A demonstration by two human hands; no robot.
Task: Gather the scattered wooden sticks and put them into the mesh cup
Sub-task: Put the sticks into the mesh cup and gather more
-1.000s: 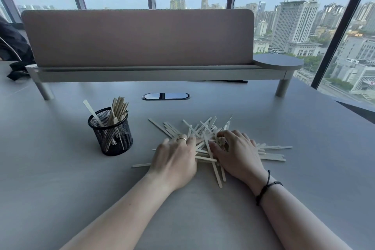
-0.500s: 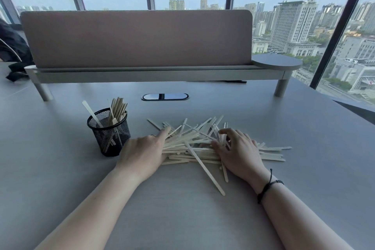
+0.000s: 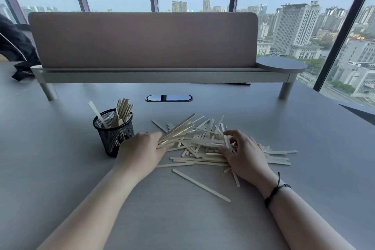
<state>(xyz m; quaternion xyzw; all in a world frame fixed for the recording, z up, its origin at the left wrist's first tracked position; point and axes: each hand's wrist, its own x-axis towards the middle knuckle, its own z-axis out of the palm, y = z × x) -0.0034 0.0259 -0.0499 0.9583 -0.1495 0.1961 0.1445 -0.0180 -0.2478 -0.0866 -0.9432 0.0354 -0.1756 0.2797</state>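
Note:
A pile of pale wooden sticks [image 3: 205,144] lies scattered on the grey table, right of a black mesh cup [image 3: 113,134] that holds several upright sticks. My left hand [image 3: 142,150] sits just right of the cup and grips a bundle of sticks [image 3: 176,130] by one end; the bundle slants up and to the right above the pile. My right hand [image 3: 243,152] lies on the right part of the pile, its fingers curled over several sticks. One loose stick [image 3: 200,184] lies apart, nearer to me.
A grey shelf with a brown screen [image 3: 142,40] crosses the far side of the table [image 3: 60,189]. An oval cable port [image 3: 168,98] sits behind the pile. Dark fabric [image 3: 14,50] lies at far left. Windows stand beyond.
My left hand slid left from the pile's middle toward the cup and lifted a bundle of sticks by one end. My right hand stayed on the pile and raked its sticks closer together.

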